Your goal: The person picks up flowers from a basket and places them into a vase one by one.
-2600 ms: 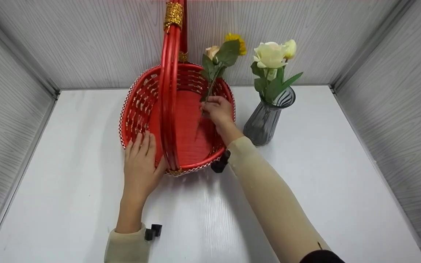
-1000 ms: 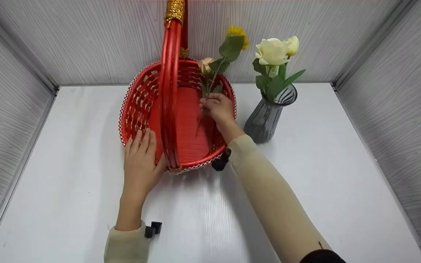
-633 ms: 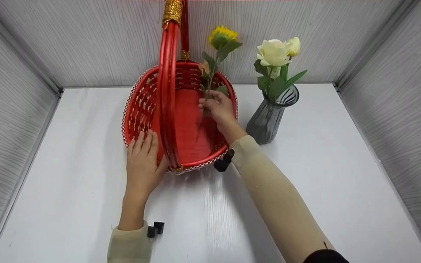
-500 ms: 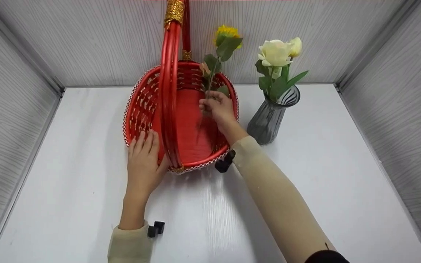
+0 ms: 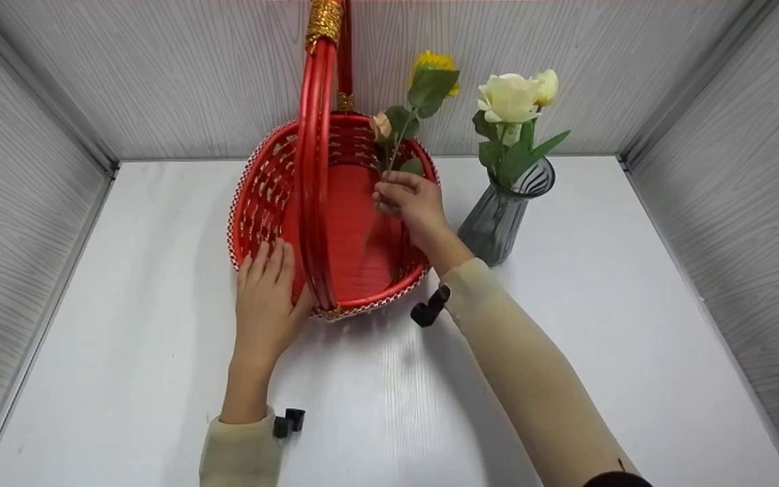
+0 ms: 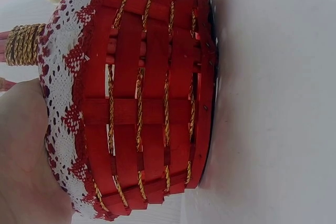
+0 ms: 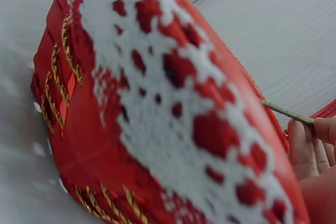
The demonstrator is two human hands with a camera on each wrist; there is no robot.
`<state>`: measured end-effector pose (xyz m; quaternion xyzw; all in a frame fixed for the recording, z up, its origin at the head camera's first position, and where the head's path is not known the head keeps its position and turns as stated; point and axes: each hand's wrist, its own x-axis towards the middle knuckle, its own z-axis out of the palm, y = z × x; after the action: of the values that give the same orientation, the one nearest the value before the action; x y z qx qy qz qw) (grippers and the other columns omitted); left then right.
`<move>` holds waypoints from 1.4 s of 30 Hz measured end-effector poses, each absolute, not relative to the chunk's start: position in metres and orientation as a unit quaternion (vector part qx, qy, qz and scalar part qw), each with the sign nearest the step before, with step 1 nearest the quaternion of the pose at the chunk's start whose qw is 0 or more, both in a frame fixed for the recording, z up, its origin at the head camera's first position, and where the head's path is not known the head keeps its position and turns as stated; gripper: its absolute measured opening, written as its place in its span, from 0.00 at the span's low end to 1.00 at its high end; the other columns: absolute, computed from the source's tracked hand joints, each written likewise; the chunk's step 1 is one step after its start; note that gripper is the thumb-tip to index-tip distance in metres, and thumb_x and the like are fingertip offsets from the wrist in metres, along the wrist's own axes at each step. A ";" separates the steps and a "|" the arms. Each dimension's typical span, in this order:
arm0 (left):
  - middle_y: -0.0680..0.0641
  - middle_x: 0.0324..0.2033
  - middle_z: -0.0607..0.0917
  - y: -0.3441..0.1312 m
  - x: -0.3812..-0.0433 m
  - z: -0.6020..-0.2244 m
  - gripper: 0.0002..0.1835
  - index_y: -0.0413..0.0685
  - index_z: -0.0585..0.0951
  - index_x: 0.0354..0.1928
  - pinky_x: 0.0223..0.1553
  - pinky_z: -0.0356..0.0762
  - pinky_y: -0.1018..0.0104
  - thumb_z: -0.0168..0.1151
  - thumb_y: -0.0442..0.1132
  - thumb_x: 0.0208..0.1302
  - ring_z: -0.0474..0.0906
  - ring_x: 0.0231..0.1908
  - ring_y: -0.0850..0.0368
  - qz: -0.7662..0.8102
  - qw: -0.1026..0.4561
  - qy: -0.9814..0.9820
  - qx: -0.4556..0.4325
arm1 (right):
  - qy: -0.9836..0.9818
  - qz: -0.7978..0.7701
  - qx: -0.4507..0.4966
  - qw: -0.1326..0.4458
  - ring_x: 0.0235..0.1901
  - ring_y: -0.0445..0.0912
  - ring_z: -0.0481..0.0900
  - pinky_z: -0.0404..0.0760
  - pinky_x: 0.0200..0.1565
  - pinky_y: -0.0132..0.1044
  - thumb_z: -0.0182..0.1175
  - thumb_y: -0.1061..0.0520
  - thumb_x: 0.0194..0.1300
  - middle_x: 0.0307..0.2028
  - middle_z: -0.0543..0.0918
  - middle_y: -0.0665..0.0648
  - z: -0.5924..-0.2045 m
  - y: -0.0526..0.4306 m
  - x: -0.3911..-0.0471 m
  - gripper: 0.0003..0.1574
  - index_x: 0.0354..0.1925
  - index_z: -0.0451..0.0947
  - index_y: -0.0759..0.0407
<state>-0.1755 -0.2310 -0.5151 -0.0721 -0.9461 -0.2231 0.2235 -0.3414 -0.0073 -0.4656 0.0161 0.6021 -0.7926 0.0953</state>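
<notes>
My left hand (image 5: 264,308) rests over the near left rim of a red woven basket (image 5: 356,233), fingers straight and thumb near the foot of the handle. In the left wrist view the palm lies on its lace trim (image 6: 65,93). Over the basket's right side, my right hand (image 5: 416,203) pinches the thin stem (image 7: 286,113) of a yellow flower (image 5: 435,71), held upright and leaning right. Beside that stem shows a peach rose (image 5: 381,127) with green leaves. The stem's lower end points down into the basket.
Right of the basket stands a grey ribbed glass vase (image 5: 498,223) holding a cream rose (image 5: 508,98) and a pale tulip (image 5: 546,88). The tall basket handle (image 5: 315,169) rises between my hands. Grained panels (image 5: 180,81) enclose the white table (image 5: 139,284).
The yellow flower has swung right within the last half second, and my right hand has shifted slightly right and toward me. The peach rose shows more plainly. My left hand stays on the rim.
</notes>
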 end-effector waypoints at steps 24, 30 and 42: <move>0.35 0.70 0.69 -0.231 -0.177 -0.516 0.36 0.34 0.66 0.71 0.74 0.47 0.41 0.54 0.51 0.69 0.59 0.73 0.37 -0.218 0.217 -0.949 -0.071 | 0.618 -0.779 -0.054 0.091 0.33 0.47 0.86 0.87 0.39 0.39 0.63 0.65 0.67 0.35 0.87 0.60 -0.439 0.018 -0.312 0.13 0.47 0.78 0.72; 0.35 0.70 0.69 -0.232 -0.177 -0.517 0.36 0.34 0.66 0.71 0.74 0.47 0.41 0.55 0.49 0.68 0.59 0.73 0.37 -0.221 0.222 -0.947 -0.071 | 0.613 -0.782 -0.063 0.097 0.33 0.47 0.86 0.87 0.38 0.37 0.63 0.66 0.66 0.34 0.87 0.59 -0.434 0.023 -0.303 0.11 0.46 0.78 0.72; 0.36 0.71 0.68 -0.232 -0.178 -0.517 0.35 0.35 0.66 0.71 0.74 0.46 0.41 0.55 0.48 0.67 0.59 0.73 0.37 -0.224 0.220 -0.947 -0.075 | 0.618 -0.778 -0.074 0.090 0.32 0.47 0.86 0.87 0.40 0.40 0.62 0.66 0.66 0.33 0.87 0.59 -0.426 0.032 -0.289 0.11 0.45 0.78 0.72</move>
<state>-0.1779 -0.2318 -0.5172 -0.0752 -0.9465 -0.2235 0.2202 -0.2894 0.0317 -0.4257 -0.0743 0.6180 -0.7775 0.0897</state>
